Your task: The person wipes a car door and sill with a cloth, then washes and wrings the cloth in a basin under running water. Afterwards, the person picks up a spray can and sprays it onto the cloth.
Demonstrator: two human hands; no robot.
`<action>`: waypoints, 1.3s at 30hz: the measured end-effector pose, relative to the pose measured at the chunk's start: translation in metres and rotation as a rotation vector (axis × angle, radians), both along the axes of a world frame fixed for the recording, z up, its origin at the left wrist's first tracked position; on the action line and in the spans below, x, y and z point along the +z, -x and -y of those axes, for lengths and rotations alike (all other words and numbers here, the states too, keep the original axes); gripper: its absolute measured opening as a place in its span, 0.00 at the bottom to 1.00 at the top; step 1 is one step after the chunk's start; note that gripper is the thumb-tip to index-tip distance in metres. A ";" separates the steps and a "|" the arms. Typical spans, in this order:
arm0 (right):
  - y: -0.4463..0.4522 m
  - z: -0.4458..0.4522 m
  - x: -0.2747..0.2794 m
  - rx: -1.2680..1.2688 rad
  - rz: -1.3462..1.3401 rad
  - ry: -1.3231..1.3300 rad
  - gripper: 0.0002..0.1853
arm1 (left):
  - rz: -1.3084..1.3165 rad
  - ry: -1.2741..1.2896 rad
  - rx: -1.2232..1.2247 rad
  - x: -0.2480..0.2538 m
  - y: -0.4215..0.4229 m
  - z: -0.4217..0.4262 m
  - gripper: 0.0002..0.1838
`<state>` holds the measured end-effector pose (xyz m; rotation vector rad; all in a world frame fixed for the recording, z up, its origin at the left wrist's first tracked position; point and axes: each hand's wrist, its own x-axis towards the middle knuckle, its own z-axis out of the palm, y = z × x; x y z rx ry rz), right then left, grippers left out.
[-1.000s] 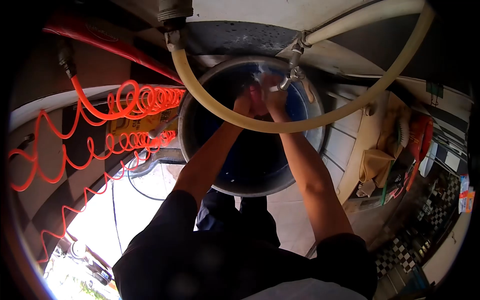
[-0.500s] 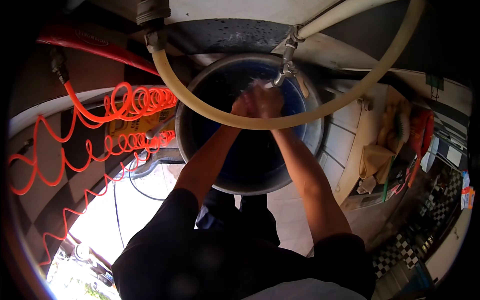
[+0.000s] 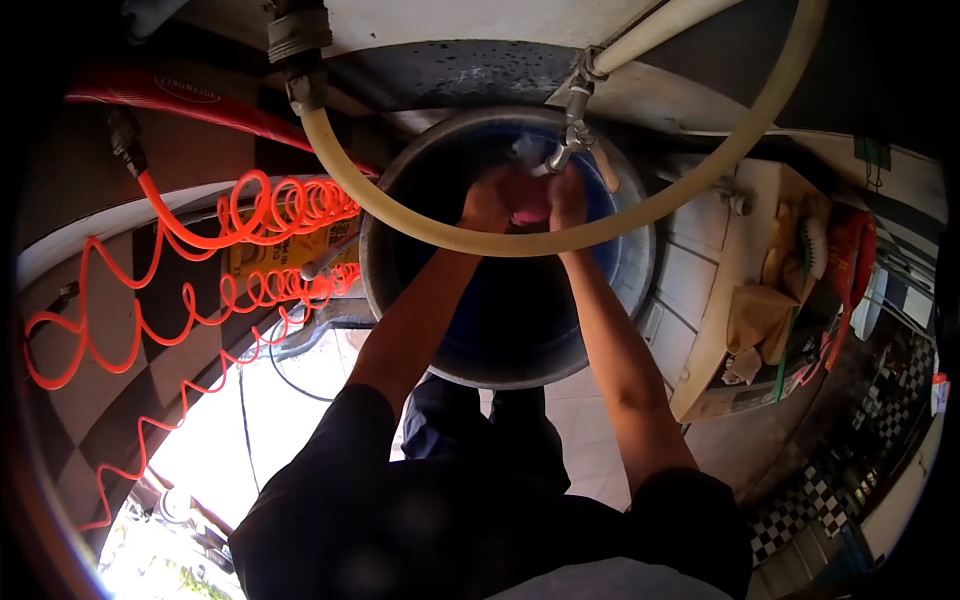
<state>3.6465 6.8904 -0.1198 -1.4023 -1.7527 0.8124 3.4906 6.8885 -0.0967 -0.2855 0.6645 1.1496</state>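
Observation:
Over a large round basin point(image 3: 375, 300), dark blue inside with a grey rim, both my hands are held just below a metal tap point(image 3: 574, 140). My left hand point(image 3: 487, 198) appears closed around a small pinkish-red thing point(image 3: 529, 203) whose kind is too dim and blurred to make out. On the other side of it, close to the spout, is my right hand point(image 3: 567, 199); its fingers are smeared and dark. A pale blurred patch, perhaps splashing water, shows behind the hands. A yellowish hose point(image 3: 480, 243) loops across the view above my wrists.
Orange coiled air hoses point(image 3: 250, 215) hang at the left, below a red band point(image 3: 215, 100). At the right stands a box-like stand point(image 3: 745, 250) holding gloves point(image 3: 790, 250) and a red item point(image 3: 850, 260). A wooden-coloured handle point(image 3: 606, 168) hangs beside the tap.
My hands have moved slightly apart from being pressed together under the tap, and the pinkish-red thing shows more plainly between them. The view has shifted a little.

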 end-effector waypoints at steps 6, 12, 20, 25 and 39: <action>0.011 0.003 0.088 0.162 -0.343 0.393 0.20 | 0.121 -0.287 -0.236 0.023 0.020 0.004 0.17; 0.010 0.012 0.087 -0.328 -0.680 0.277 0.15 | -0.186 -0.056 -0.033 0.000 0.019 0.018 0.19; 0.013 0.052 0.138 -0.430 -0.912 0.288 0.17 | 0.368 -0.390 0.154 -0.020 -0.061 0.007 0.23; -0.029 0.080 0.177 -0.606 -0.798 0.122 0.21 | 0.233 -0.396 -0.028 -0.032 -0.067 0.002 0.23; -0.024 0.001 0.117 0.092 -0.503 0.381 0.25 | -0.288 -0.258 -0.153 -0.037 -0.008 0.056 0.17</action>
